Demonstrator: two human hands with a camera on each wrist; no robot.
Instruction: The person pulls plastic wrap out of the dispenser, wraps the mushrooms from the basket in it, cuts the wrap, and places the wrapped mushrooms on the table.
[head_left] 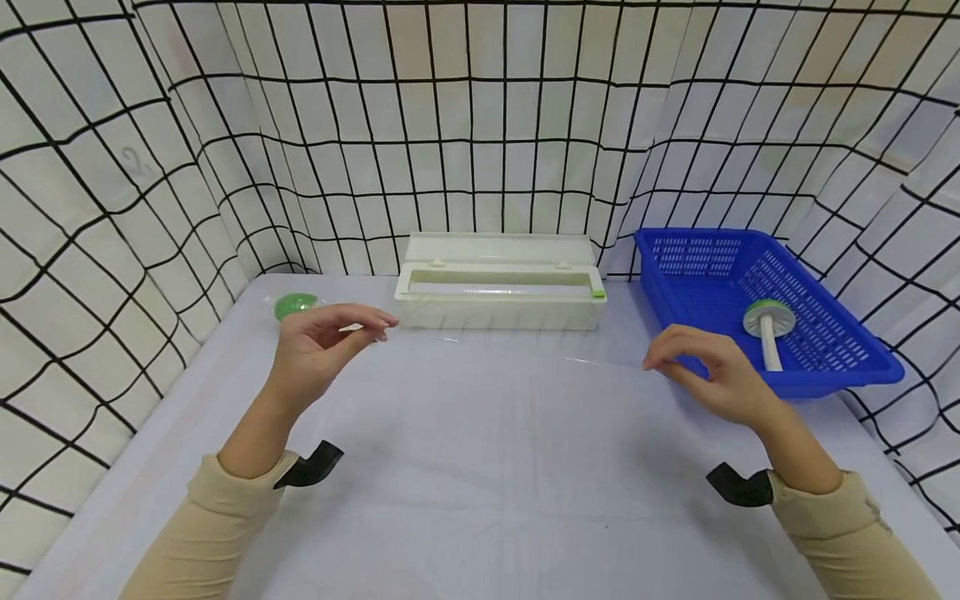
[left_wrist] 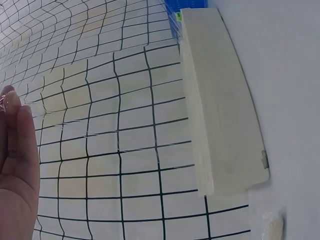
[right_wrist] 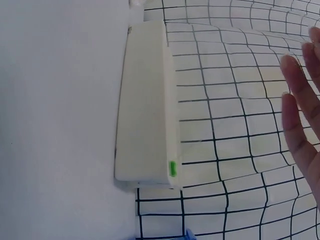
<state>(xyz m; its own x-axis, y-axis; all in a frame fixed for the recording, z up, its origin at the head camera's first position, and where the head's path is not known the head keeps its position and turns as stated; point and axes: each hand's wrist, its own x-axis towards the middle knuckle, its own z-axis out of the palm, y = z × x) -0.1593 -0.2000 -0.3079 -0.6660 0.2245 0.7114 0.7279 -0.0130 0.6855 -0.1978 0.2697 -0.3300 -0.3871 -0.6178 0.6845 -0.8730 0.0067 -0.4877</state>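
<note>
A sheet of clear cling film point(head_left: 585, 361) stretches between both hands above the table; only thin glints of its edge show in the head view. My left hand point(head_left: 322, 346) pinches one end between thumb and fingertips. At the other end, my right hand point(head_left: 705, 375) pinches the film the same way. Beyond the hands stands a white cling film dispenser point(head_left: 498, 314), its lid raised and a white roll point(head_left: 498, 289) inside. Both wrist views show the dispenser's long front, with the left hand point(left_wrist: 17, 170) and right hand point(right_wrist: 302, 110) at the outer edges.
A blue basket point(head_left: 825, 379) at the back right holds a white-handled brush with a round green-topped head point(head_left: 768, 318). Near the left hand lies a round green thing point(head_left: 295, 305) in clear plastic. Black grid netting point(head_left: 502, 150) over white sheeting walls the back and sides.
</note>
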